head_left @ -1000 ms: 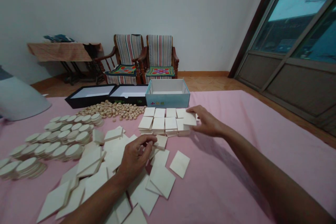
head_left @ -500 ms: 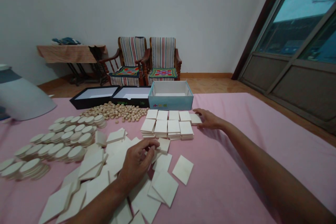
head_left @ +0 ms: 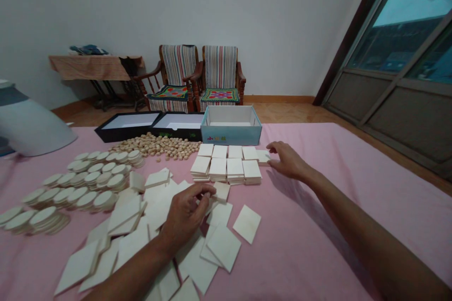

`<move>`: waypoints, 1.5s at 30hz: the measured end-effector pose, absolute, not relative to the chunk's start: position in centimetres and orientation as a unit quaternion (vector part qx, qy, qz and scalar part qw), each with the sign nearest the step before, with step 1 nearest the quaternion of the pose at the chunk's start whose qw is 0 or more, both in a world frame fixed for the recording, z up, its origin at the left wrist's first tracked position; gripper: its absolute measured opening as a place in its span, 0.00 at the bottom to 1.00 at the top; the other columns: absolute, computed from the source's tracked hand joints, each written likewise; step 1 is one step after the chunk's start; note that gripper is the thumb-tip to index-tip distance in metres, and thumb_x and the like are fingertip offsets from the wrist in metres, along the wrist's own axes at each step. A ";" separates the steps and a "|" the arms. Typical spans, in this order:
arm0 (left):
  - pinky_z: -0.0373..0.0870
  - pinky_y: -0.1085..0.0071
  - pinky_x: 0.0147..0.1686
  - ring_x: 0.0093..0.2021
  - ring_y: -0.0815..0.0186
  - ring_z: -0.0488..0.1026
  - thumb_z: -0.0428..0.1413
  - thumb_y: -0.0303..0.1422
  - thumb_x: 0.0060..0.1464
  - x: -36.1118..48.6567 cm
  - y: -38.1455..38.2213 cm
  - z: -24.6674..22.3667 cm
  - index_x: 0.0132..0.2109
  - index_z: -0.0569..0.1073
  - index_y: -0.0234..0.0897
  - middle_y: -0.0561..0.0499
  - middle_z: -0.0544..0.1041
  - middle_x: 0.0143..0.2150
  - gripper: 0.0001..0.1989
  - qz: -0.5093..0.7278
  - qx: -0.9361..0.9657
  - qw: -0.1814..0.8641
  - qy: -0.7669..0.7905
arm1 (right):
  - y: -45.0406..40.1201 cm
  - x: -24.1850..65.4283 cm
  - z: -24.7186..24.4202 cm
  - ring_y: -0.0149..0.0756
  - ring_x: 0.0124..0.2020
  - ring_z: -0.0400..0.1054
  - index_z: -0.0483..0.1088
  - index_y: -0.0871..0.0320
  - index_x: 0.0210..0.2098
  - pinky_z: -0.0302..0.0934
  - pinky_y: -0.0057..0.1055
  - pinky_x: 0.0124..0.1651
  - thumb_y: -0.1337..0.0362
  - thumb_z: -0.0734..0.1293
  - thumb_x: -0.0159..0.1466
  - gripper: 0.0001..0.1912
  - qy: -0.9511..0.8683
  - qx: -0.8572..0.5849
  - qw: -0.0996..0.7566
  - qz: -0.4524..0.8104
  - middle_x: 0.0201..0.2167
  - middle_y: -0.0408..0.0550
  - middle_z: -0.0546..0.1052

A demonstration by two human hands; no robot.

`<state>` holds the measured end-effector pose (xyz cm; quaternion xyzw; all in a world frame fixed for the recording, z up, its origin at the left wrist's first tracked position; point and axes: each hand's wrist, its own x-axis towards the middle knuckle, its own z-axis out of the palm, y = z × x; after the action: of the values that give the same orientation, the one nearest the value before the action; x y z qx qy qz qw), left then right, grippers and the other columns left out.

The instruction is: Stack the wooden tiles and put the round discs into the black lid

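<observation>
My left hand (head_left: 187,209) is over a heap of loose pale square tiles (head_left: 155,207), thumb and fingertips pinched on a small square tile (head_left: 222,191). Rows of stacked square tiles (head_left: 218,168) stand just beyond it. At the right end of the back row lies a short stack (head_left: 263,156), beside which my right hand (head_left: 287,159) is held with thumb and fingers apart and nothing between them. Its fingertips are very close to that stack; whether they touch it I cannot tell. A single square tile (head_left: 247,224) lies flat nearer to me.
Stacked round discs (head_left: 93,178) fill the left side of the pink cloth (head_left: 318,207). Small wooden beads (head_left: 165,146) are piled before two black box trays (head_left: 176,134). A light blue box (head_left: 231,134) stands behind the square stacks. A white and grey object (head_left: 33,124) is at far left.
My right hand has drawn slightly right from the end stack, its fingers loosening. My left hand keeps its pinch in nearly the same place. The view has shifted a little.
</observation>
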<state>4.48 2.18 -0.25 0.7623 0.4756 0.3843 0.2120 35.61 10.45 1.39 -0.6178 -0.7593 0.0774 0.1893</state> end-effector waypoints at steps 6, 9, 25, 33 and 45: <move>0.71 0.73 0.37 0.37 0.66 0.76 0.49 0.31 0.57 4.5 2.3 -0.6 0.37 0.76 0.37 0.50 0.79 0.37 0.10 0.380 0.760 0.223 0.478 | 1.9 30.1 4.9 0.37 0.32 0.67 0.69 0.59 0.39 0.57 0.31 0.33 0.61 0.65 0.58 0.11 -0.841 -0.499 0.077 0.195 0.31 0.48 0.74; 0.71 0.73 0.37 0.37 0.66 0.76 0.49 0.32 0.57 4.5 2.3 -0.6 0.38 0.76 0.37 0.50 0.80 0.37 0.10 0.382 0.759 0.224 0.477 | -1.0 27.6 4.3 0.45 0.38 0.66 0.67 0.61 0.41 0.59 0.38 0.37 0.52 0.69 0.54 0.22 -0.854 -0.496 0.015 0.154 0.40 0.56 0.72; 0.70 0.73 0.35 0.36 0.66 0.75 0.49 0.31 0.57 4.5 2.3 -0.3 0.37 0.75 0.36 0.50 0.79 0.36 0.10 0.379 0.761 0.222 0.477 | 9.1 36.2 4.2 0.43 0.44 0.62 0.66 0.59 0.45 0.58 0.39 0.46 0.63 0.68 0.51 0.22 -0.790 -0.556 0.242 0.096 0.43 0.53 0.69; 0.69 0.74 0.31 0.33 0.67 0.75 0.49 0.32 0.58 4.5 2.0 -0.2 0.37 0.75 0.36 0.49 0.79 0.35 0.10 0.375 0.758 0.231 0.481 | 14.1 37.2 0.3 0.46 0.45 0.64 0.70 0.62 0.44 0.57 0.41 0.49 0.68 0.69 0.45 0.25 -0.795 -0.577 0.172 0.071 0.42 0.55 0.72; 0.71 0.72 0.37 0.36 0.65 0.76 0.50 0.31 0.56 4.6 2.1 0.0 0.39 0.76 0.36 0.49 0.80 0.36 0.10 0.416 0.734 0.223 0.488 | 4.7 29.3 3.6 0.33 0.34 0.67 0.71 0.57 0.41 0.61 0.31 0.37 0.71 0.62 0.58 0.13 -0.849 -0.430 0.252 0.173 0.36 0.48 0.75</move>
<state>4.57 2.12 -0.03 0.7341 0.4881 0.4162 0.2230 29.30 4.75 3.63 -0.4305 -0.8493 0.1726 0.2522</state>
